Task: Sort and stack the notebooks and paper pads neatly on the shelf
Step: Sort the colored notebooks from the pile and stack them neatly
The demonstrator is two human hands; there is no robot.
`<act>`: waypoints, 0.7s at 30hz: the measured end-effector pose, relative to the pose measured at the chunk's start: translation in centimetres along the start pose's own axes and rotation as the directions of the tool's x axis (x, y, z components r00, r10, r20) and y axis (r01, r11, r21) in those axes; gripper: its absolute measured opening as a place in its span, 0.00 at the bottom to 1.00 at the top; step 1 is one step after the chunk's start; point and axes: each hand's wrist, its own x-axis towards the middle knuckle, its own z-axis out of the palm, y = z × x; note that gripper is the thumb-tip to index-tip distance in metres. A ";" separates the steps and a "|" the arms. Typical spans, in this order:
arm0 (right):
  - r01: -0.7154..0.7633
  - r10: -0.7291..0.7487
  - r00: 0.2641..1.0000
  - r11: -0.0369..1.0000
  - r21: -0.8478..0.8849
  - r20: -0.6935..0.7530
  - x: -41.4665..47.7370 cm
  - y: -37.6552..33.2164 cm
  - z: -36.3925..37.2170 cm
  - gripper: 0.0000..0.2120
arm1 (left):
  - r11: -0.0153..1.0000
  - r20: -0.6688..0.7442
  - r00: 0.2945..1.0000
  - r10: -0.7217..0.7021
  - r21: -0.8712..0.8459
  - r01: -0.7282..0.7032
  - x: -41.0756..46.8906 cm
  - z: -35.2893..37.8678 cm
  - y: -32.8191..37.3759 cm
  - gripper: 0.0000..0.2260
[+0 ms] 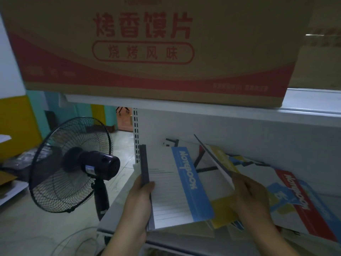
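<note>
My left hand (137, 206) grips a small stack of notebooks at its left edge; the top one is a blue-and-white notebook (177, 185) marked NOTEBOOK, held over the white shelf (118, 224). My right hand (249, 198) holds a thin yellow-and-white notebook (217, 159) by its near end, tilted up on edge. More notebooks lie scattered on the shelf to the right, among them a red-and-white notebook (302, 206). Others sit under the held ones, partly hidden.
A large cardboard box (147, 48) with red print sits on the upper shelf (304, 111) right above. A black standing fan (73, 163) stands on the floor to the left of the shelf. Cables lie on the floor below.
</note>
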 end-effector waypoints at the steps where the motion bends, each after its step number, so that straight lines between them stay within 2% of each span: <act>1: 0.051 -0.049 0.998 0.998 0.033 -0.041 -0.6 -0.1 0.4 0.24 | 1.000 -0.006 1.000 0.011 0.014 -0.011 -0.2 0.1 0.0 0.14; 2: 0.129 -0.127 0.990 0.991 0.034 -0.057 -1.3 -0.4 1.0 0.24 | 0.999 -0.015 1.000 0.023 0.026 -0.022 -0.4 0.4 0.0 0.13; 3: 0.216 -0.215 0.976 0.976 0.027 -0.029 -2.1 -1.3 1.8 0.19 | 0.999 -0.020 0.999 0.037 0.029 -0.036 -0.6 0.7 0.1 0.13; 5: 0.436 -0.417 0.895 0.893 -0.115 0.159 -3.8 -2.7 3.9 0.14 | 0.998 -0.028 0.998 0.064 -0.001 -0.064 -0.8 1.3 0.1 0.10; 7: 0.611 -0.499 0.777 0.744 -0.271 0.383 -5.3 -2.4 6.2 0.17 | 0.996 -0.028 0.997 0.070 -0.053 -0.071 -0.9 1.6 0.2 0.09; 8: 0.646 -0.493 0.743 0.706 -0.292 0.453 -5.7 -1.8 6.9 0.19 | 0.996 -0.023 0.998 0.064 -0.062 -0.065 -1.0 1.5 0.2 0.10; 9: 0.640 -0.471 0.732 0.723 -0.259 0.493 -6.0 -1.8 7.2 0.18 | 0.997 -0.015 0.999 0.050 -0.061 -0.051 -1.0 1.1 0.2 0.11; 10: 0.590 -0.438 0.752 0.781 -0.205 0.493 -5.9 -2.1 7.1 0.16 | 0.998 -0.001 0.999 0.035 -0.056 -0.035 -1.0 0.7 0.2 0.14; 12: 0.360 -0.271 0.853 0.925 -0.126 0.447 -4.9 -2.9 6.0 0.10 | 1.000 0.043 0.999 0.006 -0.018 -0.005 -1.0 -0.2 0.1 0.16; 13: 0.235 -0.173 0.901 0.965 -0.113 0.398 -4.4 -3.0 5.3 0.12 | 1.000 0.071 0.997 -0.004 0.002 0.004 -0.9 -0.6 0.0 0.16; 15: 0.134 -0.085 0.972 0.967 -0.215 0.220 -3.1 -2.7 3.6 0.24 | 0.998 0.139 0.990 -0.004 0.063 -0.004 -0.8 -0.7 -0.1 0.16; 17: -0.059 0.088 0.986 0.979 -0.195 0.145 -2.6 -3.0 1.7 0.29 | 0.992 0.218 0.976 0.008 0.122 -0.035 -1.1 0.0 0.0 0.15; 19: -0.215 0.226 0.953 0.974 -0.075 0.202 -3.2 -2.8 0.2 0.23 | 0.987 0.272 0.962 0.018 0.149 -0.060 -1.5 1.0 -0.3 0.14; 21: -0.311 0.295 0.938 0.949 0.061 0.184 -4.4 -1.7 -1.2 0.19 | 0.980 0.255 0.967 0.024 0.184 -0.073 -2.2 2.7 -0.8 0.12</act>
